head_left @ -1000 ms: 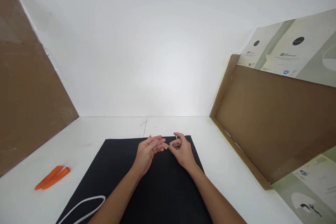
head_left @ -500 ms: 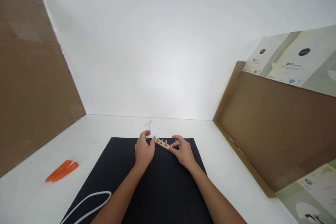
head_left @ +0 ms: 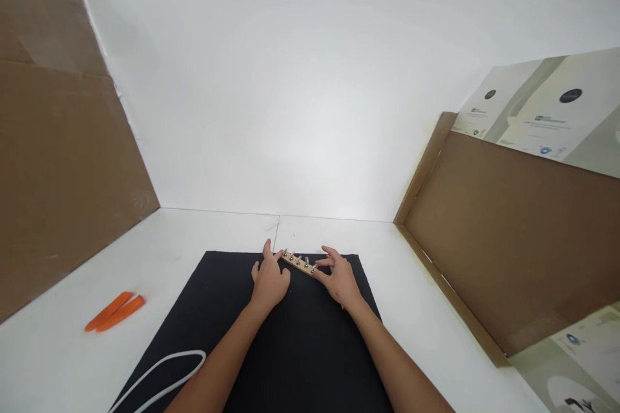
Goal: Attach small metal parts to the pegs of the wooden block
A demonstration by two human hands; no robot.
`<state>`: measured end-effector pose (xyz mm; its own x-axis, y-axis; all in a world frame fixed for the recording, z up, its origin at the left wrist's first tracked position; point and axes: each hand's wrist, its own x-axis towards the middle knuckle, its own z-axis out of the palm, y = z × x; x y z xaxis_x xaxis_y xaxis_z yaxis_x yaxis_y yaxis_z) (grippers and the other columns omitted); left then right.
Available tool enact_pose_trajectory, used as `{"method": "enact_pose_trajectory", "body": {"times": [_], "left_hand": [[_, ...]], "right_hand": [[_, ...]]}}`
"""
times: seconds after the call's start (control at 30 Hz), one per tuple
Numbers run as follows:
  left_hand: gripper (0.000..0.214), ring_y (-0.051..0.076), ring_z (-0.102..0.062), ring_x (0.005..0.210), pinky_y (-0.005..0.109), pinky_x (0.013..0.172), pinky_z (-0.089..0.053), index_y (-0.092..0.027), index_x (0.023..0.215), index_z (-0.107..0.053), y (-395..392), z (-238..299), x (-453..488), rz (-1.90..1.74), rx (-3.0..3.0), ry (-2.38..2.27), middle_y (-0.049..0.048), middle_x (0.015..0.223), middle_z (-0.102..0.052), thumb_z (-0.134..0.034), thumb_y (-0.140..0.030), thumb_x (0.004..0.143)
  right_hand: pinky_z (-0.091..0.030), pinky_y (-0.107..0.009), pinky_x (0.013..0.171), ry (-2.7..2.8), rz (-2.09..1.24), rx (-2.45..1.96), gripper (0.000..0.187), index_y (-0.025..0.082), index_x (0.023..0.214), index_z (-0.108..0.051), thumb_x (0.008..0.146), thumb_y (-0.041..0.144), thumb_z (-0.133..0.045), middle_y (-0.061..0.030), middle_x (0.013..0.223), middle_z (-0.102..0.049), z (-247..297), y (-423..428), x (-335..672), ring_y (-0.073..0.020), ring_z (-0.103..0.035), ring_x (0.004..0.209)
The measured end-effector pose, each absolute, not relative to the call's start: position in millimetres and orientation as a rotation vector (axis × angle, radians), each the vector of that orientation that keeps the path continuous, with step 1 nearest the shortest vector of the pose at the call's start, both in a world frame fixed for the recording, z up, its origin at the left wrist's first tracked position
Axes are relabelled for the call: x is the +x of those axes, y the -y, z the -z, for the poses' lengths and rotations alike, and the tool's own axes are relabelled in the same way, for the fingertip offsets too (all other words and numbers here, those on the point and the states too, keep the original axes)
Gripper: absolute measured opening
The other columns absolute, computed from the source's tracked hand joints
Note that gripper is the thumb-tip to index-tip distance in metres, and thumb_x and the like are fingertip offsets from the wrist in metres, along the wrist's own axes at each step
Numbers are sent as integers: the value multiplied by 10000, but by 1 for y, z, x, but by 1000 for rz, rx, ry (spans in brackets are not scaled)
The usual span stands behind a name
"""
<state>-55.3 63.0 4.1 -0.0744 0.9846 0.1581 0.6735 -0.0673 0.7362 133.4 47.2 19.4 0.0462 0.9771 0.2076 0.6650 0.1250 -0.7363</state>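
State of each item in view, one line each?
wooden strip: lying on the black mat, metal studs up
left hand: open, beside the wooden strip's left end
right hand: open, fingertips at the wooden strip's right end
orange wedges: side by side on the table
white cord: loosely looped

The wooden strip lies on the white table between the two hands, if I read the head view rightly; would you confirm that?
Not quite: the head view shows the wooden strip lying on the black mat, not on the white table. It does lie between the left hand and the right hand.
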Motion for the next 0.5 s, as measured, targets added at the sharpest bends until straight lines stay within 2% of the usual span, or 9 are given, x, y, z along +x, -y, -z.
{"method": "enact_pose_trajectory", "body": {"times": [0.17,0.5], "left_hand": [[831,246,-472,1306,513,1141,-133,-157,1460,-81,-63,-6,-56,-968,1774,-1799,126,1326,-600,-497,-105,742],[769,255,-515,1254,499,1138,-157,-164,1427,-157,-64,-5,-58,-966,1783,-1824,101,1248,-636,-507,-136,743]], "right_hand": [[-193,-517,1118,1714,-482,-1661,614,244,1268,-509,694,294,-722,-2,968,-741,-19,-46,131,-261,-619,1071],[-334,-425,1029,1632,-567,-1669,526,226,1208,-540,704,261,-687,21,879,-748,-22,-46,133,-244,-610,1099]]}}
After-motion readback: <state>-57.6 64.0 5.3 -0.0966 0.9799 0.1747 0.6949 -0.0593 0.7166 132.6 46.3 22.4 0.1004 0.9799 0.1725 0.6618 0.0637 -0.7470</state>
